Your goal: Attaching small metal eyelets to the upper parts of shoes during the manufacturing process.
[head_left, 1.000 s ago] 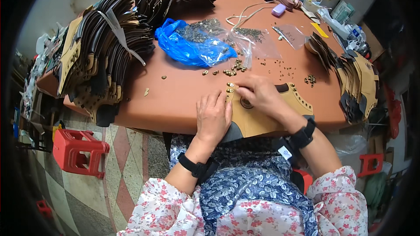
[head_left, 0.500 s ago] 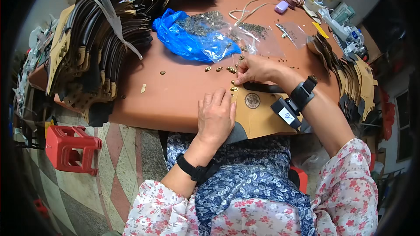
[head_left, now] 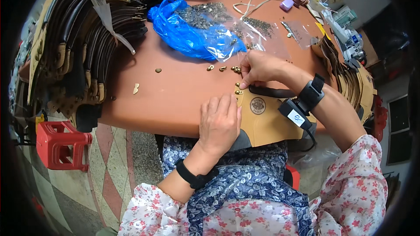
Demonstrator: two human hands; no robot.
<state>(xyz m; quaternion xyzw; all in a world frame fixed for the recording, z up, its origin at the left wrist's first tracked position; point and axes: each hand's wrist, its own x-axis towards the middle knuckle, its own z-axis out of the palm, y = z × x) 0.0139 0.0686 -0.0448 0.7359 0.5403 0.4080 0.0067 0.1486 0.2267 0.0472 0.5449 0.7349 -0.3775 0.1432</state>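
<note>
A tan shoe upper with a dark padded collar and a round dark print lies at the table's front edge. My left hand lies flat over its left edge, fingers stretched out side by side. Above it, my right hand is pinched, thumb and fingertips at the upper's top left edge; anything between them is too small to make out. Beside that thumb, brass lace hooks sit along the edge. More loose brass hooks lie on the table just left of my right hand.
A blue plastic bag and clear bags of small metal parts lie farther back. Tied shoe uppers are stacked at left, with another stack at right. On the floor at left stands a red stool.
The view has shifted slightly. My right fingertips stay at the upper's edge near the hooks, and my left hand stays flat on it.
</note>
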